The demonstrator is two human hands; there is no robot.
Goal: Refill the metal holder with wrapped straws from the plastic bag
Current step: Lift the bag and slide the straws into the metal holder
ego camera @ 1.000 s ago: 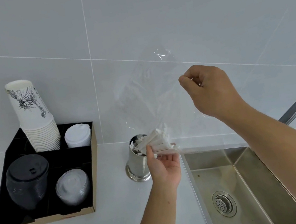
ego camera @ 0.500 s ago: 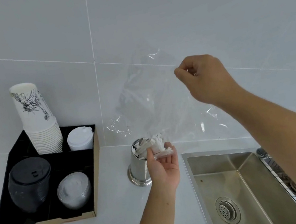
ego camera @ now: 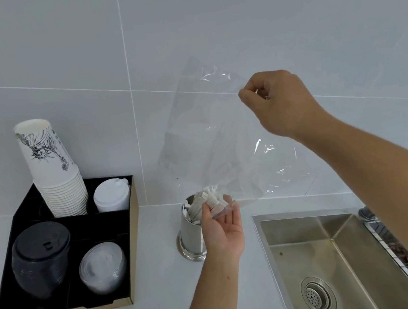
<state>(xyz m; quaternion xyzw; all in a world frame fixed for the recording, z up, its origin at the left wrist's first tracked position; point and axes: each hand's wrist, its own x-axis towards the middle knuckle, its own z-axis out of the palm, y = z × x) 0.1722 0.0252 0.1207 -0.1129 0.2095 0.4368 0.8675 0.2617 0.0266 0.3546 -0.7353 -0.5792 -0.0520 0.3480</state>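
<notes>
Straws (ego camera: 206,203) (lower ends hidden) in holder (ego camera: 192,231)

Two hands (ego camera: 222,231), one bag (ego camera: 223,151), one holder (ego camera: 191,235), one tray (ego camera: 131,244), one cup stack (ego camera: 55,176), three lid stacks (ego camera: 41,258), one sink (ego camera: 331,254)

White wrapped straws (ego camera: 211,201), silver holder (ego camera: 191,233), clear bag (ego camera: 221,138), seemingly ink-printed cups (ego camera: 49,164)
</notes>
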